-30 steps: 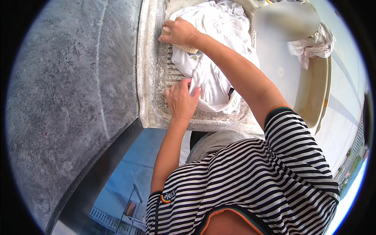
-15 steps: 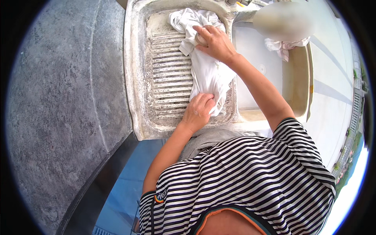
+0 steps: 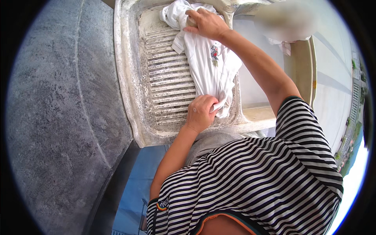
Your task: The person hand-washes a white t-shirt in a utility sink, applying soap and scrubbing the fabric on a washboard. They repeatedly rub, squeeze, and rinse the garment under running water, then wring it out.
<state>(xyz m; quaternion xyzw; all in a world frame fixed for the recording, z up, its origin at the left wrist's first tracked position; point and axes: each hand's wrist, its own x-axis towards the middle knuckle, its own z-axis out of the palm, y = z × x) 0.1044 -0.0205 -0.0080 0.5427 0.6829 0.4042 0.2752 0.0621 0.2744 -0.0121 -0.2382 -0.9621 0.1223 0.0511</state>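
A white shirt [image 3: 201, 66] with a small coloured motif lies lengthwise over the ridged washboard [image 3: 166, 78] of a stone sink. My left hand [image 3: 201, 111] is closed on the garment's near end and pinches its folded edge. At the far end, my right hand [image 3: 209, 25] grips a rounded tan object [image 3: 191, 21] against the bunched cloth. The fingers cover most of that object, so I cannot tell whether it is a scrubbing brush or a bar of soap.
Right of the washboard, a basin [image 3: 250, 78] holds cloudy water. A pale cloth [image 3: 285, 47] hangs at its far right rim, partly behind a blurred patch. A dark grey stone counter [image 3: 51, 98] borders the sink on the left.
My right hand has moved slightly with the tan object, and the coloured motif on the shirt now shows. My left hand keeps its hold, with the near edge folded up. The whole view has shifted somewhat.
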